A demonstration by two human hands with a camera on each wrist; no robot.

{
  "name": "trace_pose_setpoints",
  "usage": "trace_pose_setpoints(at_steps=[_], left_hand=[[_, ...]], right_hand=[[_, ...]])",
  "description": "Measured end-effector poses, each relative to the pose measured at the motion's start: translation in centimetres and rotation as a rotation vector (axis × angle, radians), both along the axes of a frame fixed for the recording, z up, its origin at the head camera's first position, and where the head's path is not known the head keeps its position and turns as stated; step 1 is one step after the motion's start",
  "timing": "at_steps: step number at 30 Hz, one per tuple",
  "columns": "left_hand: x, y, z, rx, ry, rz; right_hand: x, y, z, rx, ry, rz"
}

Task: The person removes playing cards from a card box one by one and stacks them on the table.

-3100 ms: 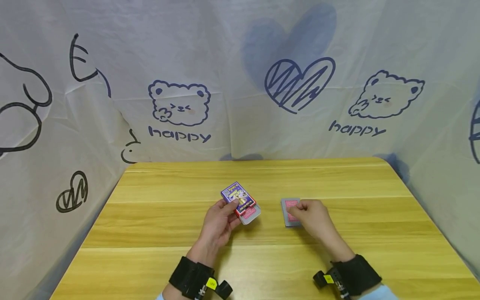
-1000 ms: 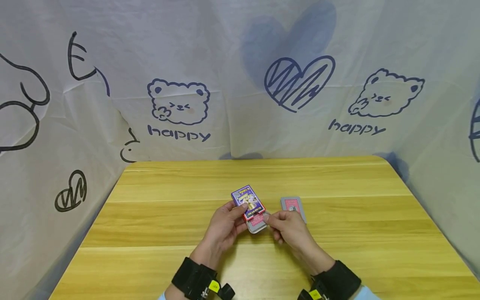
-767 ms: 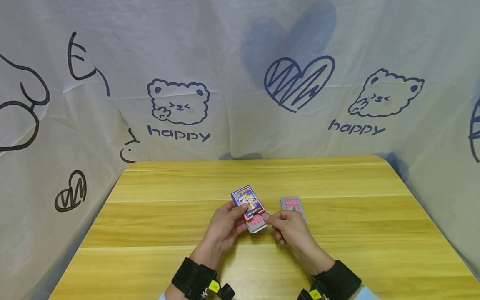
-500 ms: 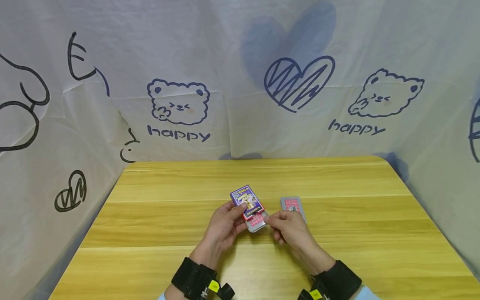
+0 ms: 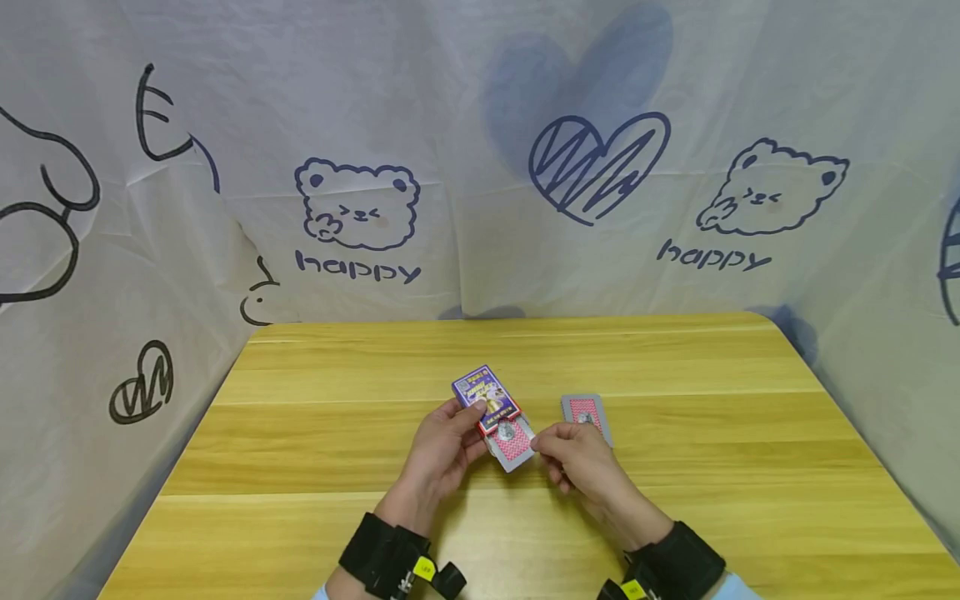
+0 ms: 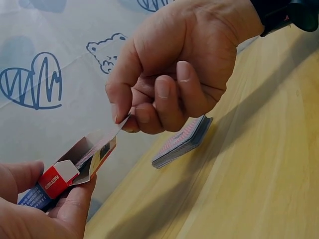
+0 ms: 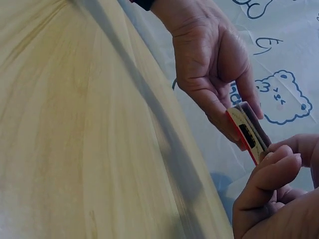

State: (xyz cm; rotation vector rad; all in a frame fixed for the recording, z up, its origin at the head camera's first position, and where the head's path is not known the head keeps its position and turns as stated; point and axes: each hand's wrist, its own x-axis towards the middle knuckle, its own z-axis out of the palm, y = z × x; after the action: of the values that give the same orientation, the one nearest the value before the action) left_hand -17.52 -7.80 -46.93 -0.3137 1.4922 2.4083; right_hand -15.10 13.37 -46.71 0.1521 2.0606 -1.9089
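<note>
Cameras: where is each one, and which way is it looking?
Head: sits on the person's head, looks forward and down at the yellow wooden table; both hands and black wrist straps show.
Left wrist: sits on the left wrist, looks at the right hand pinching a card out of the purple and red card box; left fingertips show.
Right wrist: sits on the right wrist, looks at the left hand holding that box; right fingertips show.
Shared: head and left wrist both show the pile of red-backed cards on the table.

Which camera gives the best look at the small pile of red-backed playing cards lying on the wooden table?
The head view: the pile of red-backed cards lies face down, its top in plain sight beyond the right hand. The left wrist view shows only its edge, partly behind that hand. The right wrist view misses it.
</note>
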Motion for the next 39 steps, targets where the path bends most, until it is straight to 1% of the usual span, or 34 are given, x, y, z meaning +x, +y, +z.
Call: trace_pose_setpoints(at_steps=[3,10,14,17,24,29,32,35,39], left_hand=[[0.0,-0.1,0.1,0.0,0.002,0.005],[0.1,-0.1,0.1,-0.004,-0.004,-0.021],[0.2,-0.1,0.1,-0.008,-0.009,-0.03],[0.1,-0.2,0.1,-0.009,-0.01,-0.025],[-0.1,-0.4,0.1,0.005,-0.006,0.035],[-0.3,-0.5,0.2,0.027,0.0,0.105],[-0.4,-0.6,0.2,0.034,0.007,0.145],[-0.5,-0.7,0.2,0.041,0.01,0.179],[-0.7,-0.8,0.3,0.049,0.008,0.207]], right_hand=[[0.0,0.1,0.0,0.008,0.004,0.001],[-0.1,0.1,0.3,0.037,0.001,-0.051],[-0.2,0.1,0.4,0.058,0.005,-0.043],[-0.2,0.1,0.4,0.076,0.021,-0.03],[-0.1,0.4,0.5,0.074,0.045,0.017],[-0.2,1.0,0.7,0.069,0.056,0.085],[-0.2,1.4,1.0,0.075,0.052,0.105],[-0.4,2.0,1.4,0.081,0.042,0.087],[-0.9,3.4,1.9,0.082,0.041,0.017]])
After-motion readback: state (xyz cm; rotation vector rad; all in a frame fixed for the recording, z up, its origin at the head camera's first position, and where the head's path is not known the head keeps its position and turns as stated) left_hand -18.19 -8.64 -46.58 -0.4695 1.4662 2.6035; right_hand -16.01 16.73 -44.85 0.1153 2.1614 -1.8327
